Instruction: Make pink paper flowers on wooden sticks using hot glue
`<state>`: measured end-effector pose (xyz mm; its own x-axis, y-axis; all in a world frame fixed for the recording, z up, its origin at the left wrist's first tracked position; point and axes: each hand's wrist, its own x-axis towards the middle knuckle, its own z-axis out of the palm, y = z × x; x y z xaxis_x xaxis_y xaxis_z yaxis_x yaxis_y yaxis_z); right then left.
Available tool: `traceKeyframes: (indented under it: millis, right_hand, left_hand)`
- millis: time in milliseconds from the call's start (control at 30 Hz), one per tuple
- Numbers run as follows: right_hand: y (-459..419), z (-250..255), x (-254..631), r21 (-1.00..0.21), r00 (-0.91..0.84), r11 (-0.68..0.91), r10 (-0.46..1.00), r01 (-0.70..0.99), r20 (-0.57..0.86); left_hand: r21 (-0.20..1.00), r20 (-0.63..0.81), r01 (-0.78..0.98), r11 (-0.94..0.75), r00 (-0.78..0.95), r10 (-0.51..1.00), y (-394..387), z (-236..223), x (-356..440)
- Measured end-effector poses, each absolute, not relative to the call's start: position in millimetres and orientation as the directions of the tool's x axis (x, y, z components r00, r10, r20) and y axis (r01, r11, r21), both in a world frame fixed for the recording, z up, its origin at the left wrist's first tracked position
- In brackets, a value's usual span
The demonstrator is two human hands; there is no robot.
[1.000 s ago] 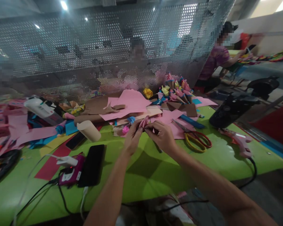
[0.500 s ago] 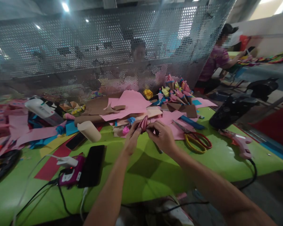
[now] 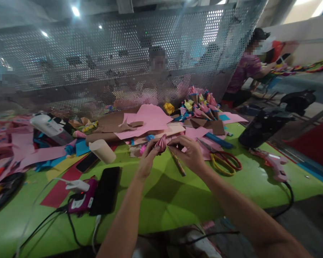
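While the left hand (image 3: 148, 156) pinches the pleated pink paper piece (image 3: 162, 143) between thumb and fingers, here's the line that counts: its long axis runs up the view, narrow tip leaning slightly right, over the green table (image 3: 161, 204). It sits between the hands, left one nearer, right hand (image 3: 190, 152) just beside, fingertips bunched, and whether they pinch anything, I can't tell.

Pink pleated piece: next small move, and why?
Probably pinch the right side of the pink pleated piece with the right hand: the left hand grips its left side, while the right fingertips sit close beside it, seemingly not gripping it.
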<state>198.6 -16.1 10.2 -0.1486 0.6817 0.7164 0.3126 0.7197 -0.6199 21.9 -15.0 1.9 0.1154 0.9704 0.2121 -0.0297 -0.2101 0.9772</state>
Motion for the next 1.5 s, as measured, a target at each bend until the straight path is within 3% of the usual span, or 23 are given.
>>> traceKeyframes:
  millis: [233, 667, 1000, 1500]
  right_hand:
    - [-10, 5, 198, -0.617, -0.208, 0.725, 0.683, 0.306, 0.700]
    - [-4, -2, 201, -0.514, -0.257, 0.752, 0.637, 0.412, 0.727]
    - [-19, 10, 196, -0.583, -0.121, 0.724, 0.659, 0.367, 0.742]
    - [-22, 5, 186, -0.674, -0.050, 0.654, 0.730, 0.345, 0.682]
  left_hand:
    - [0.974, 0.224, 0.004, -0.228, 0.160, 0.961, -17, 3, 21]
    - [0.980, 0.182, -0.122, -0.156, 0.244, 0.953, -11, -9, 14]
    - [0.982, 0.177, 0.046, -0.185, 0.134, 0.975, -14, 1, 18]
    - [0.903, 0.379, 0.152, -0.402, 0.157, 0.912, -18, -1, 28]
